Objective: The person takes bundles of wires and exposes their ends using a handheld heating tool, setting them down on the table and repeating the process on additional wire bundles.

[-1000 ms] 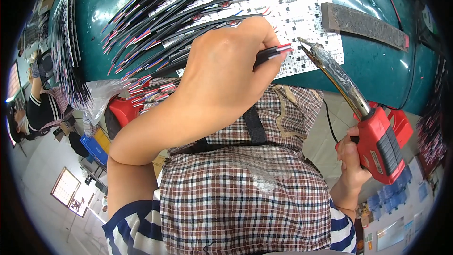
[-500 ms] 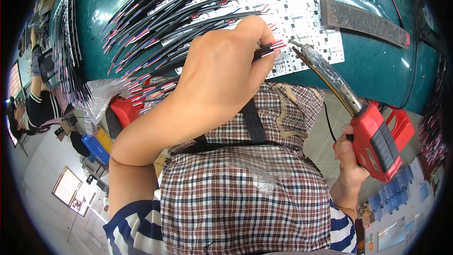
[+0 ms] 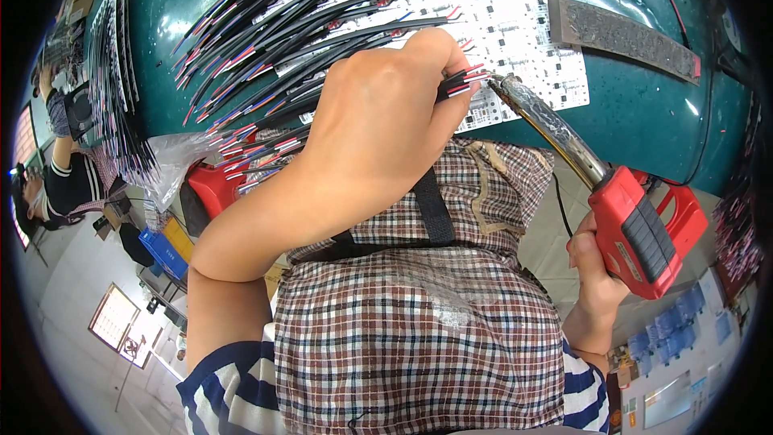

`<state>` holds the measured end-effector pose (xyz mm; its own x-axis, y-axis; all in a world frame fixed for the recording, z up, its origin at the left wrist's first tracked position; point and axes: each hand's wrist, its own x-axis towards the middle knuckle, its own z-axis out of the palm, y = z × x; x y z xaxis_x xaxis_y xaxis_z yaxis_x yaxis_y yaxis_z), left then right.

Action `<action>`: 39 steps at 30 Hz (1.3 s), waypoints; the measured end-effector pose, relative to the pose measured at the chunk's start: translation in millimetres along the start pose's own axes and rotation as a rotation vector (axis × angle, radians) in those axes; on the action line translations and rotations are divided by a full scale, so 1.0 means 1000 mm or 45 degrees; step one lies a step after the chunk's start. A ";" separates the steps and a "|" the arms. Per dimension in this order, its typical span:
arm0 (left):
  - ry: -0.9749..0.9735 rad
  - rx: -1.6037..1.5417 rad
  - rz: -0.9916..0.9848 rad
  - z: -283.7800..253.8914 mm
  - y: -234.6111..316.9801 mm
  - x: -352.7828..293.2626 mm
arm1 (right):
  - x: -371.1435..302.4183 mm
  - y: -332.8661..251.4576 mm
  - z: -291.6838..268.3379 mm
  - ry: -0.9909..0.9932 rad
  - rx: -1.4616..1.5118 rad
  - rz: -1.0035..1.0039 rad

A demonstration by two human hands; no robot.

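Wires (image 3: pixel 460 87) pinched at one o'clock, iron (image 3: pixel 560 133) right by their tips!
Left hand (image 3: pixel 386 113), at twelve, squeezes them between thumb and finger; right hand (image 3: pixel 596 270), at four, grips the red handle (image 3: pixel 640 234); circuit boards (image 3: pixel 523 24) lie beyond, toward one.

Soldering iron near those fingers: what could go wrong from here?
If hot, the iron could burn the left fingers, which are close to its tip. It might also scorch the wires they hold. Any dripping solder could mark the white boards below.
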<state>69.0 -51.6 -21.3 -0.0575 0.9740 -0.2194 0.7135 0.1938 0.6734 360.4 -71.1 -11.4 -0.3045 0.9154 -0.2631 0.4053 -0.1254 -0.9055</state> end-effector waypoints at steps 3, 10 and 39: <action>-0.001 0.008 -0.011 -0.001 0.001 0.000 | 0.002 0.001 -0.003 -0.003 -0.020 -0.006; 0.016 0.027 0.002 -0.001 0.001 0.001 | -0.002 0.009 -0.006 0.020 0.086 -0.075; 0.061 0.079 0.115 -0.002 0.001 0.004 | -0.005 -0.002 0.002 0.159 0.086 0.032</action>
<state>67.7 -47.5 -19.8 -0.0230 0.9919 -0.1246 0.7589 0.0985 0.6437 359.8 -75.7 -9.4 -0.1835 0.9517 -0.2464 0.3515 -0.1705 -0.9205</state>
